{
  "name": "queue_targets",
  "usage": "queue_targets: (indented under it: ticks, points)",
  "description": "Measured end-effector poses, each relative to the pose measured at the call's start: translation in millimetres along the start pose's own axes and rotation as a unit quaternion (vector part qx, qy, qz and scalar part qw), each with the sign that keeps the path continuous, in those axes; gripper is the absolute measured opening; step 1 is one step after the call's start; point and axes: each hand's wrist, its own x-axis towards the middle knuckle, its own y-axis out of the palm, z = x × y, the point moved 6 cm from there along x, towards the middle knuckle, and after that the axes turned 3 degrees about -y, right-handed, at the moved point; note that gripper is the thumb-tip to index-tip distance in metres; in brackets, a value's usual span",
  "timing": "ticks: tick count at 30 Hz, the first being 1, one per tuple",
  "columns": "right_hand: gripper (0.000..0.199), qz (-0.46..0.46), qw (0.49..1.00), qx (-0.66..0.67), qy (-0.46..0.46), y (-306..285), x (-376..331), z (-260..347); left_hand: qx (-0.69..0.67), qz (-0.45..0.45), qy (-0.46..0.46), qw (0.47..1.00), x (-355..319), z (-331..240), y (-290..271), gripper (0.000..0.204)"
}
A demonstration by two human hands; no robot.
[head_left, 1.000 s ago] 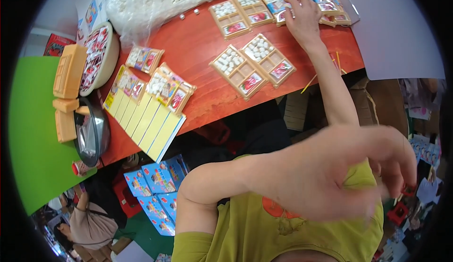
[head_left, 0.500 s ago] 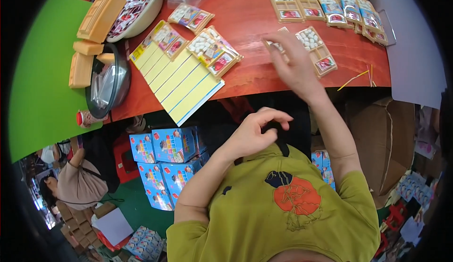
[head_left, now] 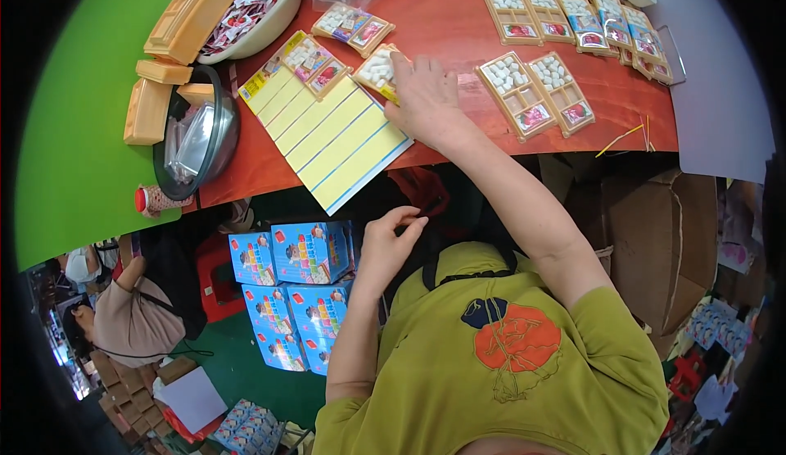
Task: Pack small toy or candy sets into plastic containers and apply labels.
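Observation:
My right hand (head_left: 426, 99) reaches across the table, palm down, its fingers curled over the right end of a small beige plastic tray (head_left: 377, 70) filled with white pellets. The rest of that tray is hidden under the hand. My left hand (head_left: 391, 246) hovers below the table edge in front of my body, fingers bent toward the thumb, with nothing visible in it. A yellow striped card sheet (head_left: 327, 144) lies beside the right hand, bearing another filled tray (head_left: 315, 66) on its upper part. Two more trays (head_left: 517, 99) with pellets and strawberry-picture packets lie to the right.
More trays (head_left: 524, 17) line the back right. A white basin (head_left: 270, 25) of small packets and a dark bowl (head_left: 205, 144) of clear plastic pieces stand left, by orange tray stacks (head_left: 192, 17). Blue boxes (head_left: 311, 254) are piled below the table; an open carton (head_left: 663, 250) is at right.
My right hand has moved left from the right-hand pair of trays to the tray by the card sheet. My left hand has shifted left and down, its fingers now more curled.

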Motion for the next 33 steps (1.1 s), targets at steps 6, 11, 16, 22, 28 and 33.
queue_targets:
  ticks: [6, 11, 16, 22, 28, 33]
  points:
    - [0.076, -0.02, 0.998, -0.028, -0.061, -9, -5, -10, -0.264, -0.031, -0.113, 0.957, 42, -12, -48, 0.021]
    - [0.073, 0.0, 0.992, 0.094, -0.087, -35, 10, -22, -0.295, -0.158, -0.128, 0.934, 99, 20, -90, 0.025]
    - [0.072, 0.027, 0.955, 0.274, -0.114, -31, 70, 1, -0.242, -0.275, -0.147, 0.919, 182, 65, -110, 0.038]
    - [0.085, -0.058, 0.993, -0.002, -0.099, -6, 127, 28, 0.094, -0.324, -0.248, 0.908, 210, 35, -118, 0.07]
    - [0.094, 0.029, 0.999, 0.019, 0.014, -9, 135, 26, 0.122, -0.234, -0.258, 0.929, 236, 42, -114, 0.076]
    - [0.099, -0.016, 1.0, -0.001, -0.006, 11, 128, 46, -0.065, -0.218, -0.231, 0.946, 267, 116, -116, 0.066]
